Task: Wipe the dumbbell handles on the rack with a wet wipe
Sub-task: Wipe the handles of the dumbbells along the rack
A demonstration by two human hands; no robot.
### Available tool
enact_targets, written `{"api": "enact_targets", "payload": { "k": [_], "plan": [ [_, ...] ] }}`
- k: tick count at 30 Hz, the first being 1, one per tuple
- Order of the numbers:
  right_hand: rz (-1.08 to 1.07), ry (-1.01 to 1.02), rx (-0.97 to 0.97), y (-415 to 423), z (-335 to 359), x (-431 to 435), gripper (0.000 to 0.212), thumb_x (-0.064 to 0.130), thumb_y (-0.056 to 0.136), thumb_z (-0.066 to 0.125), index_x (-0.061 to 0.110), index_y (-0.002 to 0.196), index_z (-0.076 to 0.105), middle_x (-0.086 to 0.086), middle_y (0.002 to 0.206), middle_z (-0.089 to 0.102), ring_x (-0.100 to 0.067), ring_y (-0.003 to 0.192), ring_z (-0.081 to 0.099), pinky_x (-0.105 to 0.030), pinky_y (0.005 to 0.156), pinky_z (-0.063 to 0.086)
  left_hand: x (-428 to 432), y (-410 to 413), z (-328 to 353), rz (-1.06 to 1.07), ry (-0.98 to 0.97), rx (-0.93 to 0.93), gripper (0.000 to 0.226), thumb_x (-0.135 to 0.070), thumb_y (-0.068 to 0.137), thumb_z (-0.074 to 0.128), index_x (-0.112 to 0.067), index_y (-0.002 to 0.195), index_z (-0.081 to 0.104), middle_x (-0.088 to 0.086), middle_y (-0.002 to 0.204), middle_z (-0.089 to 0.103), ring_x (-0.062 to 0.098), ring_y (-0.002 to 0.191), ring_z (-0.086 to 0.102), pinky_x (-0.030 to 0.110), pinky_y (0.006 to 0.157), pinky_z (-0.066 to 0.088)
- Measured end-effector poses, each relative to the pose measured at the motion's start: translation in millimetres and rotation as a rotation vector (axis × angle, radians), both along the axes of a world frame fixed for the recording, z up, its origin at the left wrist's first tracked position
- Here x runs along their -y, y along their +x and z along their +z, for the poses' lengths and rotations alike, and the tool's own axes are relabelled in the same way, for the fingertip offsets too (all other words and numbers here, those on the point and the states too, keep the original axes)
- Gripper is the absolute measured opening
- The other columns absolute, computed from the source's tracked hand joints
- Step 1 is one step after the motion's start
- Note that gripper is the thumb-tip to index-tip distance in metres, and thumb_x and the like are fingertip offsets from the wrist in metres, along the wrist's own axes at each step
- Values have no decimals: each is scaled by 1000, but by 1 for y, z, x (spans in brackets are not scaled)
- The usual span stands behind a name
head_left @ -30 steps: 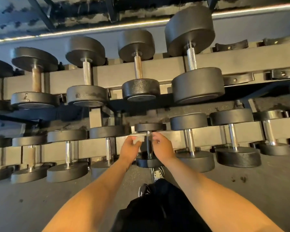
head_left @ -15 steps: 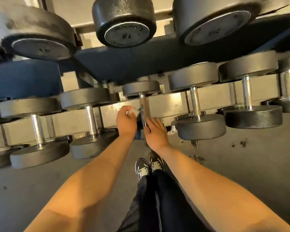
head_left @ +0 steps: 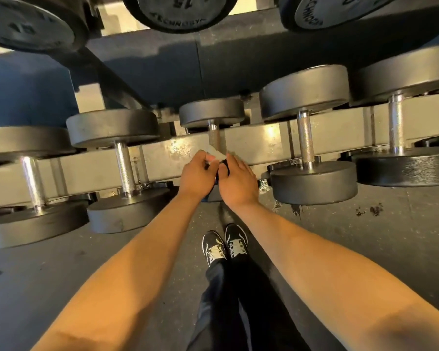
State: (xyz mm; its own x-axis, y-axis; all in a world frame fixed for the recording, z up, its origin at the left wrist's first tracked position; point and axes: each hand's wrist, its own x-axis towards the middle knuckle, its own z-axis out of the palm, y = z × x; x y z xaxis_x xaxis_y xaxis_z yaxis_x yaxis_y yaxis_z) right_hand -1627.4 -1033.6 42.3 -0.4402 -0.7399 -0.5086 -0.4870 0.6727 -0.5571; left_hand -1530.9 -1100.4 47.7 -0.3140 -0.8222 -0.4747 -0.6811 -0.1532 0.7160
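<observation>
Dark speckled gym floor (head_left: 365, 249) runs under our grey steel dumbbell rack (head_left: 264, 145). On its lower rail, our small white wet wipe (head_left: 215, 155) lies against the knurled chrome handle (head_left: 214, 138) of the small black dumbbell (head_left: 211, 112). Our left hand (head_left: 197, 174) pinches the wipe; our right hand (head_left: 238, 181) curls around the handle's lower end. Larger black dumbbells (head_left: 306, 97) sit beside it.

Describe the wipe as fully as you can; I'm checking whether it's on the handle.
The wipe is a small, pale grey-white sheet, folded or bunched, thin and soft-looking. The left hand pinches its left end; the right hand meets its right end. It sits at the lower part of the small dumbbell's metal handle, just below the bare knurled stretch, in front of the rack rail. Whether it wraps the handle cannot be told.
</observation>
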Motion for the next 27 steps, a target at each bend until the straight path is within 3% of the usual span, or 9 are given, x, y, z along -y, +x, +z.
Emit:
{"api": "enact_targets", "payload": {
  "k": [3, 6, 8, 11, 15, 18, 22, 27],
  "plan": [
    [9, -14, -6, 0, -6, 0, 52, 39, 107, 28, 24, 156, 31, 0, 163, 29, -21, 151, 23, -45, 124, 17, 11, -5, 7, 119, -83, -80, 11, -26, 102, 55, -16, 100, 61, -9, 90, 62, -4, 78, 56, 6, 63, 39],
    [19, -30, -14, 0, -11, -1, 52, 39, 106, 29, 25, 156, 32, 1, 164, 29, -19, 152, 22, -45, 124, 17, 26, -26, 9, 233, -104, -171, 13, -27, 103, 53, -15, 104, 58, -1, 93, 61, 3, 79, 54, 12, 65, 40],
    [6, -37, -16, -1, -12, -2, 51, 36, 107, 31, 25, 156, 32, 2, 164, 29, -19, 152, 21, -42, 125, 16, 25, -38, 5, 174, -65, -120, 12, -26, 103, 53, -16, 108, 55, -3, 93, 59, 6, 79, 53, 16, 65, 39],
    [-4, -41, -17, -2, -10, -3, 51, 33, 106, 32, 25, 157, 30, 2, 164, 27, -19, 152, 21, -40, 125, 15, 21, -37, 3, 111, -69, -59, 4, -23, 104, 51, -19, 105, 52, -10, 83, 55, 1, 72, 51, 8, 57, 36],
    [-18, -5, 27, -2, -5, -1, 53, 32, 106, 33, 25, 157, 29, 1, 165, 26, -22, 152, 20, -42, 125, 15, 11, -16, 3, -28, -36, 87, 9, -23, 103, 53, -17, 108, 56, -2, 89, 61, 15, 82, 57, 26, 68, 38],
    [-19, -9, 21, -1, -2, -1, 54, 30, 104, 34, 25, 157, 29, 1, 164, 27, -23, 152, 21, -44, 124, 16, 1, -3, 3, -91, 32, 162, 15, -24, 100, 57, -16, 111, 63, -2, 100, 64, 13, 91, 56, 23, 75, 39],
    [-15, -22, 6, 0, 0, -2, 54, 27, 103, 35, 23, 156, 32, 0, 163, 31, -23, 150, 24, -43, 124, 19, 11, -10, 8, 37, -53, 3, 12, -25, 103, 53, -17, 106, 61, -1, 96, 64, 13, 86, 58, 17, 65, 40],
    [-28, -51, -1, 0, -1, -3, 52, 25, 103, 36, 22, 155, 36, 0, 161, 35, -23, 149, 28, -42, 123, 21, 29, -40, 3, 147, -59, -79, 12, -28, 103, 50, -20, 107, 59, -1, 96, 63, 17, 87, 59, 28, 72, 48]
  ]
}}
